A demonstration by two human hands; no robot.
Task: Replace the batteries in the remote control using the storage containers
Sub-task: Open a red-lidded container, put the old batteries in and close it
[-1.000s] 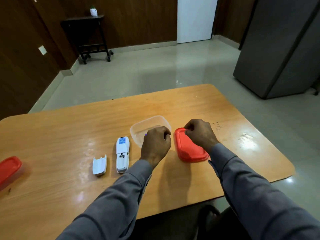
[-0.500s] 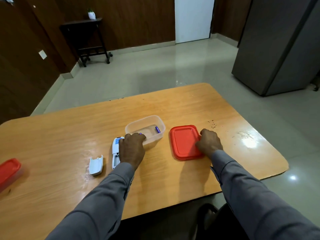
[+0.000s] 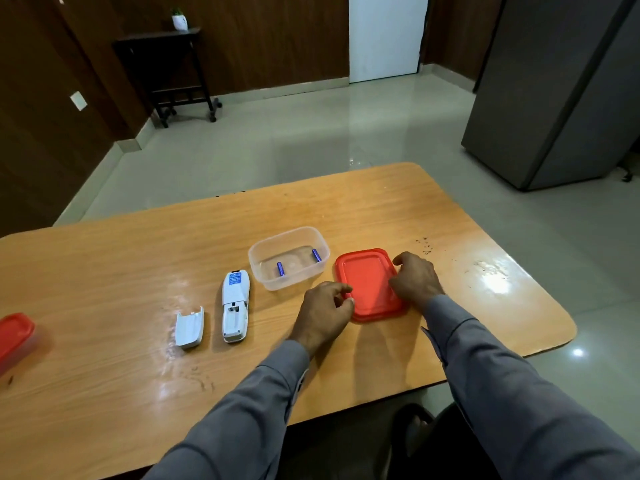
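A clear plastic container (image 3: 268,284) stands open on the wooden table (image 3: 104,271) with two blue batteries (image 3: 280,269) lying inside. Its red lid (image 3: 369,285) lies flat just to the right. My left hand (image 3: 325,310) pinches the lid's left edge with curled fingers. My right hand (image 3: 414,280) grips the lid's right edge, thumb at the far corner. The white remote (image 3: 235,304) lies face down to the left, its battery bay open and empty. Its white battery cover (image 3: 189,325) lies beside it.
A second container with a red lid (image 3: 14,332) sits at the table's left edge. Dark specks (image 3: 424,245) mark the table right of the lid. Beyond the table are a dark side table (image 3: 166,71) and a grey cabinet (image 3: 554,98).
My left hand left the clear container, where both batteries now lie, and moved right to the red lid's left edge. My right hand has stayed on the lid's right edge.
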